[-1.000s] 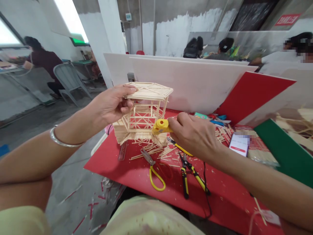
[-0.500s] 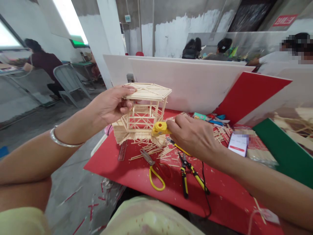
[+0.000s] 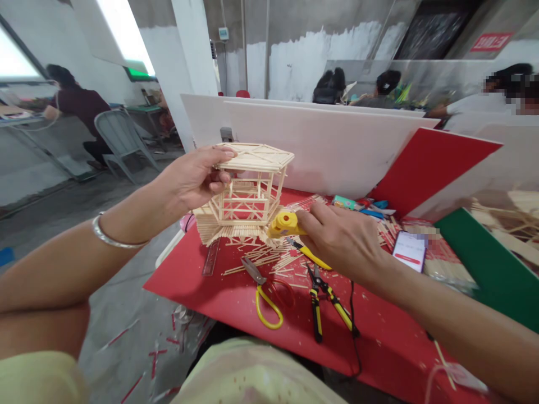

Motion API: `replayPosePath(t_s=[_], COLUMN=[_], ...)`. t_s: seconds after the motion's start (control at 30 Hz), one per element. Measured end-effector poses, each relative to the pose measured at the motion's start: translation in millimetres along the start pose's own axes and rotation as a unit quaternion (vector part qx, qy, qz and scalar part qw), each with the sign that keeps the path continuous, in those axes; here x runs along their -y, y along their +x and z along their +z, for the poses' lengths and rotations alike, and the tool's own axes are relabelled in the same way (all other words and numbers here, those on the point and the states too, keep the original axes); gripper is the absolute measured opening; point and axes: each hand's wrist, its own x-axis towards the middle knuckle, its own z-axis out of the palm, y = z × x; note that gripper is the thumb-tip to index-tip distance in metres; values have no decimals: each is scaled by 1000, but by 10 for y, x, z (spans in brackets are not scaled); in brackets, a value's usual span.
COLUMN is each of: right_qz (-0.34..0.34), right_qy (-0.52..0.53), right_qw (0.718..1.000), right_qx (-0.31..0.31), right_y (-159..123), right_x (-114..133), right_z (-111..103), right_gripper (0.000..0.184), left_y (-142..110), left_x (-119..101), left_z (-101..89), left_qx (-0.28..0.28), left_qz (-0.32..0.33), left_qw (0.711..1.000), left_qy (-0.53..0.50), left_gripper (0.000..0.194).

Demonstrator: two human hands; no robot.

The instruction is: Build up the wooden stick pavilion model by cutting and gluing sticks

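Note:
A small house model [image 3: 246, 193] built of thin wooden sticks stands at the far left of the red tabletop [image 3: 236, 297]. My left hand [image 3: 194, 177] grips the edge of its flat roof, thumb on top and fingers curled below. My right hand [image 3: 339, 238] is closed round a yellow glue gun [image 3: 285, 224], whose nozzle end is at the model's lower right corner. A black cord [image 3: 352, 320] runs back from that hand along the table.
Loose sticks [image 3: 269, 259], yellow-handled scissors [image 3: 263, 292], yellow pliers [image 3: 322, 297], a metal ruler [image 3: 211, 258] and a phone [image 3: 410, 251] lie on the red top. White [image 3: 328, 146], red [image 3: 433, 163] and green boards [image 3: 488, 258] stand behind. People sit at other tables; a grey chair [image 3: 120, 137] stands left.
My right hand with the glue gun has shifted slightly right and down along the model's base. My left hand keeps its hold on the roof.

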Motion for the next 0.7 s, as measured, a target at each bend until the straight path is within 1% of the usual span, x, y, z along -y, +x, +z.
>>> replayPosePath(t_s=[0.17, 0.3, 0.53, 0.63, 0.7], right_qz=[18, 28, 32, 34, 39], right_qy=[21, 36, 41, 37, 40], right_qw=[999, 999, 999, 999, 998], right_qx=[22, 21, -3, -16, -14], right_y=[-45, -61, -117, -143, -154], right_x=[-24, -30, -70, -80, -81], right_z=[-14, -13, -15, -23, -32], right_gripper=[19, 20, 19, 19, 21], left_y=[-6, -11, -26, -27, -23], left_x=[-2, -4, -5, -6, -4], left_z=[10, 9, 18, 19, 19], left_qx=[-13, -11, -8, -7, -7], left_qz=[-6, -9, 3, 0, -3], left_qw=[1000, 1000, 1000, 1000, 1000], left_qy=[-11, -13, -6, -7, -10], left_gripper=[29, 31, 29, 31, 33])
